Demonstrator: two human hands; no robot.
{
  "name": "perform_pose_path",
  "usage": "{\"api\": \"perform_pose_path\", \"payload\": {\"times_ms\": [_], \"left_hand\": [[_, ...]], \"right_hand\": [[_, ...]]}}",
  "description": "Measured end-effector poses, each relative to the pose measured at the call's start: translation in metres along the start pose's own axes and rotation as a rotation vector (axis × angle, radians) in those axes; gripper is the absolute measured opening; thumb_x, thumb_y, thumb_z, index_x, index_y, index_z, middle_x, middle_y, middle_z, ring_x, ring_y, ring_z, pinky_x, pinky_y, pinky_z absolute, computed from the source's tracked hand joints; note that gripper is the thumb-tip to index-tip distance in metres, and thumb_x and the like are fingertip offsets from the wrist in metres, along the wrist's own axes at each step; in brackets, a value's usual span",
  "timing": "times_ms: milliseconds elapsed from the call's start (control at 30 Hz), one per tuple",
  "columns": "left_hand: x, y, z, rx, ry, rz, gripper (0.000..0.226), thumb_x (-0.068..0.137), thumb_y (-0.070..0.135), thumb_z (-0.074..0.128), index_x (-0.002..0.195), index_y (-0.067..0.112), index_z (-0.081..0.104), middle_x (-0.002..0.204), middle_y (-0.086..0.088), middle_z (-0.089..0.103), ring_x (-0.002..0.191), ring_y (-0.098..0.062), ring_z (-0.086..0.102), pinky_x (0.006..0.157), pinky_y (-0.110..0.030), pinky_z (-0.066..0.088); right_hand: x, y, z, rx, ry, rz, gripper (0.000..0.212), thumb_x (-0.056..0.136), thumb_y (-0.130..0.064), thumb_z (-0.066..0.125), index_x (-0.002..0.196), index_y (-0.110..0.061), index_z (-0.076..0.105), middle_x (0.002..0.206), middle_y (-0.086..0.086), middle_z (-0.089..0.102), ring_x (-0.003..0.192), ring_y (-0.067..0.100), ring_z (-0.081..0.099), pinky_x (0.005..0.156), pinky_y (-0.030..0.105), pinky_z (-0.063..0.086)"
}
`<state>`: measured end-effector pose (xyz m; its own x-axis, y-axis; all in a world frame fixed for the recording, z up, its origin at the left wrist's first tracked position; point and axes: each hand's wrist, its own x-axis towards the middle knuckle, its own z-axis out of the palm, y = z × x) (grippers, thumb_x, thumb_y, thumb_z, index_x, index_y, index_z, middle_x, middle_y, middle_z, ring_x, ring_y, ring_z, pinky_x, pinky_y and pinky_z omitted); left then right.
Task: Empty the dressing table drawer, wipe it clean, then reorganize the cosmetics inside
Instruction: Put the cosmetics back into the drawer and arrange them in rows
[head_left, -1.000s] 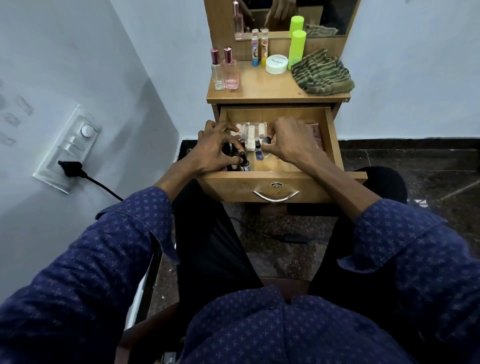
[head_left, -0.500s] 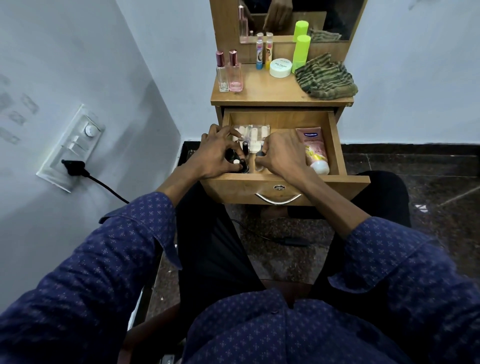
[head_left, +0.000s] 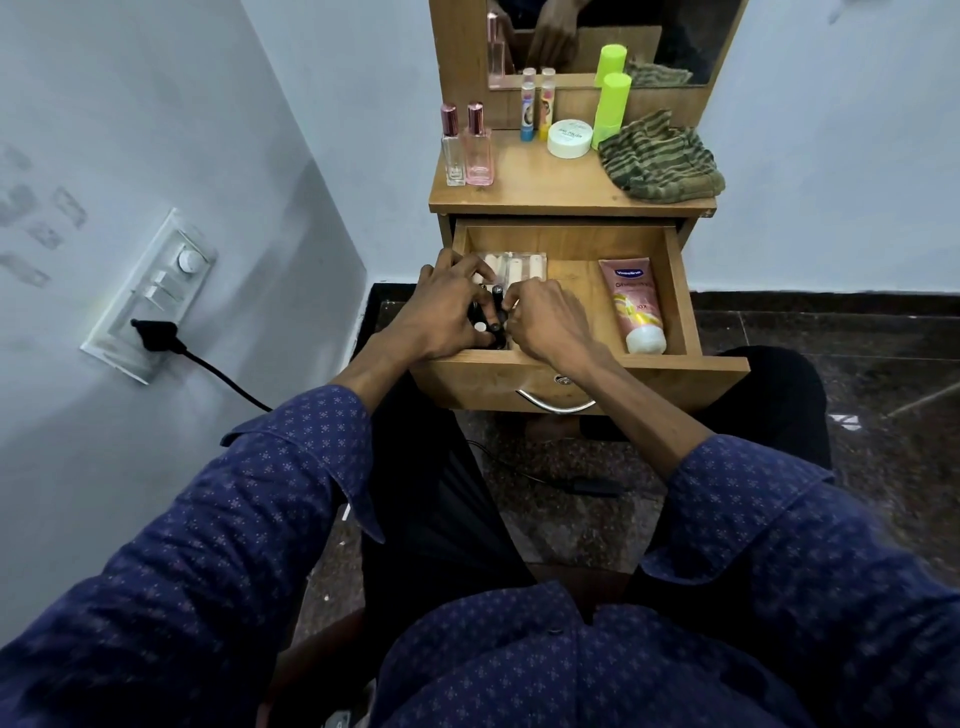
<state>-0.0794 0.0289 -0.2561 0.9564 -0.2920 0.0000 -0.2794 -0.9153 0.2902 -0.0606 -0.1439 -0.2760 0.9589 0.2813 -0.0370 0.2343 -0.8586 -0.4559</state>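
A: Both hands are down in the open drawer (head_left: 680, 291), at its left front corner. The left hand (head_left: 441, 312) has its fingers curled round a cluster of small dark tubes (head_left: 497, 312), standing upright and packed close together

B: And the right hand (head_left: 550, 322) sits just beside it, fingertips curled in against the same bunch, pinching at one of those tubes, though from this angle I can't say exactly which one it has

A: Behind the hands, a clear case (head_left: 519, 265) of pale sticks lies flat against the back left of the drawer. Over on the right side, well apart from the hands, a pink lotion tube (head_left: 632, 304) lies with its white cap toward the drawer front

B: Up on the table top (head_left: 545, 192), two perfume bottles (head_left: 467, 148) stand side by side at the left. A white cream jar (head_left: 570, 138) sits near the middle, two slim sticks (head_left: 536, 109) behind it, and a lime-green bottle (head_left: 612, 106) just to its right

A: A striped green cloth (head_left: 662, 163) is bunched at the right edge of the top, and the mirror (head_left: 597, 36) stands behind everything
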Motion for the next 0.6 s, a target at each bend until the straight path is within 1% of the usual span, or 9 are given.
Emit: {"api": "perform_pose_path", "payload": {"times_ms": [133, 200, 267, 333, 433, 533, 600], "left_hand": [[0.0009, 0.0027, -0.0002, 0.008, 0.004, -0.006, 0.016, 0.072, 0.037, 0.088, 0.083, 0.03, 0.079, 0.139, 0.009, 0.053, 0.13, -0.02, 0.035, 0.102, -0.042, 0.032], [0.0008, 0.0037, -0.0007, 0.01, 0.005, -0.007, 0.016, 0.072, 0.036, 0.089, 0.083, 0.031, 0.079, 0.138, 0.01, 0.054, 0.13, -0.019, 0.035, 0.104, -0.043, 0.034], [0.0008, 0.0036, -0.0007, 0.011, 0.006, -0.008, 0.017, 0.071, 0.037, 0.09, 0.084, 0.034, 0.079, 0.137, 0.011, 0.055, 0.129, -0.019, 0.035, 0.104, -0.045, 0.035], [0.001, 0.0032, 0.0001, 0.004, 0.005, -0.011, 0.018, 0.071, 0.038, 0.091, 0.085, 0.035, 0.079, 0.136, 0.012, 0.055, 0.129, -0.019, 0.035, 0.103, -0.045, 0.035], [0.0007, 0.0019, 0.0014, -0.008, 0.022, -0.018, 0.021, 0.068, 0.036, 0.092, 0.086, 0.035, 0.079, 0.134, 0.014, 0.056, 0.128, -0.018, 0.035, 0.104, -0.045, 0.036], [0.0002, 0.0005, 0.002, -0.023, 0.027, -0.029, 0.024, 0.067, 0.035, 0.092, 0.085, 0.033, 0.077, 0.133, 0.013, 0.056, 0.128, -0.018, 0.036, 0.105, -0.046, 0.037], [0.0005, 0.0001, 0.0027, -0.025, 0.021, -0.032, 0.025, 0.067, 0.036, 0.092, 0.084, 0.032, 0.075, 0.133, 0.013, 0.056, 0.128, -0.018, 0.036, 0.106, -0.046, 0.037]], "right_hand": [[0.0018, 0.0042, 0.0001, -0.007, -0.018, 0.005, 0.03, 0.09, -0.006, 0.06, 0.114, -0.017, 0.075, 0.115, 0.016, 0.069, 0.106, 0.038, 0.065, 0.074, 0.035, 0.041], [0.0008, 0.0054, -0.001, 0.001, -0.036, 0.017, 0.026, 0.09, -0.007, 0.065, 0.11, -0.017, 0.077, 0.117, 0.013, 0.07, 0.105, 0.036, 0.067, 0.077, 0.035, 0.047], [-0.0002, 0.0057, -0.0013, 0.002, -0.067, 0.038, 0.021, 0.09, -0.009, 0.069, 0.108, -0.014, 0.078, 0.125, 0.013, 0.069, 0.106, 0.036, 0.067, 0.081, 0.037, 0.053], [-0.0012, 0.0061, -0.0019, -0.003, -0.074, 0.071, 0.016, 0.091, -0.013, 0.07, 0.105, -0.012, 0.078, 0.129, 0.012, 0.068, 0.108, 0.036, 0.067, 0.082, 0.037, 0.053], [-0.0003, 0.0074, -0.0035, 0.024, -0.095, 0.147, 0.012, 0.089, -0.017, 0.068, 0.097, -0.012, 0.076, 0.117, 0.011, 0.072, 0.108, 0.035, 0.067, 0.08, 0.036, 0.05], [0.0011, 0.0069, -0.0059, 0.067, -0.197, 0.204, 0.009, 0.091, -0.019, 0.065, 0.09, -0.012, 0.07, 0.1, 0.01, 0.07, 0.097, 0.032, 0.066, 0.075, 0.033, 0.049], [0.0042, 0.0075, -0.0061, 0.112, -0.281, 0.215, 0.009, 0.093, -0.02, 0.068, 0.093, -0.012, 0.071, 0.098, 0.007, 0.069, 0.096, 0.027, 0.066, 0.074, 0.032, 0.051]]}}
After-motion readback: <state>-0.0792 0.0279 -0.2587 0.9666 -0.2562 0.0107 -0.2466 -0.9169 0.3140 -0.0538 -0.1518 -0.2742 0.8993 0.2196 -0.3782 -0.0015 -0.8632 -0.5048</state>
